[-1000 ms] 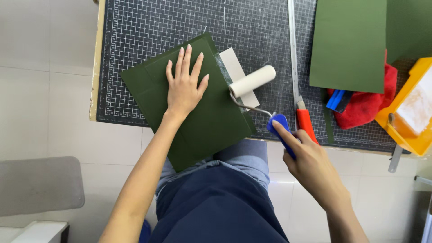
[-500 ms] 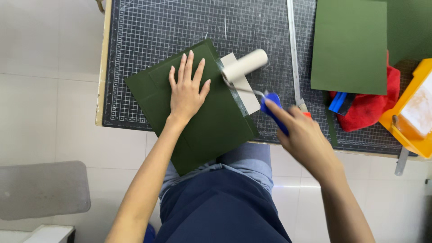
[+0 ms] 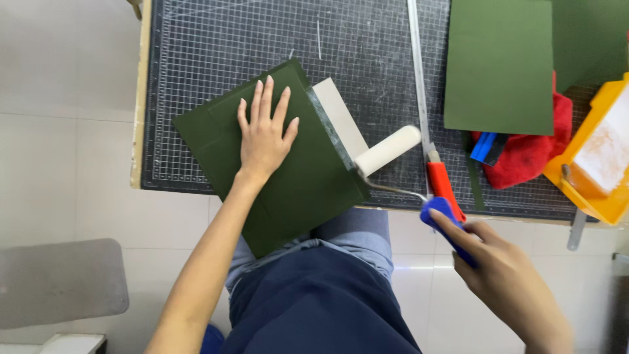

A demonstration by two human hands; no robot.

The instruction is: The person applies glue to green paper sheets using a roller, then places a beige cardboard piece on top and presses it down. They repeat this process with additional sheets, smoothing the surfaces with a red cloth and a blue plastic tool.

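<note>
Left hand [image 3: 265, 134] is pressing flat, fingers spread, on the dark green sheet [image 3: 288, 177] overhanging the tabletop [image 3: 139, 98] edge | right hand [image 3: 508, 282] is gripping the blue handle of the roller [image 3: 388, 151], now pulled back off the pale strip [image 3: 339, 117], suggesting a return stroke | yellow tray [image 3: 593, 164] is being cut off at right; the roller's contact is unclear.

Two bare forearms reach into view from below, with no sleeves showing on either. The left hand [image 3: 264, 134] and the right hand [image 3: 508, 282] wear no gloves, rings, watch or bracelets. The fingernails are short and unpainted. Below the arms the person wears a dark navy garment [image 3: 321, 308], with lighter grey-blue fabric [image 3: 354, 229] showing above it.
</note>
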